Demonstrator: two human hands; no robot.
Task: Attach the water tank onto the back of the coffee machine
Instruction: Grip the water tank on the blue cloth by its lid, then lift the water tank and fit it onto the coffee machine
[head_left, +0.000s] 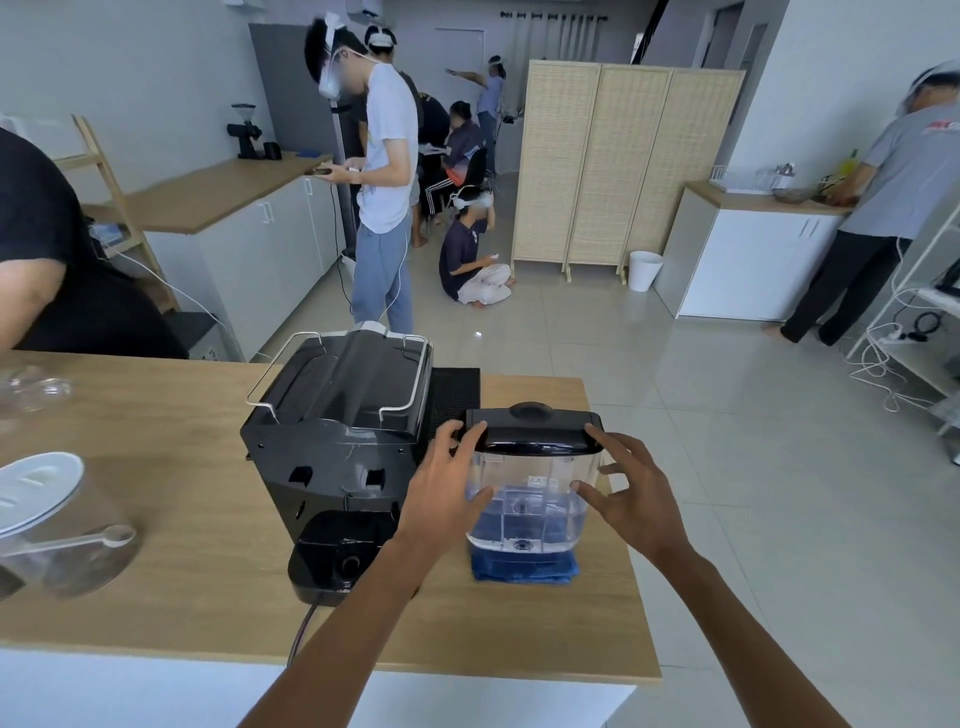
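The black coffee machine (337, 415) stands mid-table with its back towards me, and its round tank base (332, 556) juts out low at the near side. To its right, the clear water tank (530, 499) with a black lid (535, 431) sits upright on a folded blue cloth (524, 569). My left hand (441, 488) is at the tank's left side, fingertips on the lid edge and thumb against the front wall. My right hand (639, 499) is at the right side with fingers spread, index tip at the lid corner. The tank is apart from the machine.
The wooden table (156, 571) ends just right of the tank. A glass jar with a white lid and scoop (52, 525) stands at the near left. A black mat (457, 395) lies behind the tank. A person in black leans in at the far left; others stand in the room.
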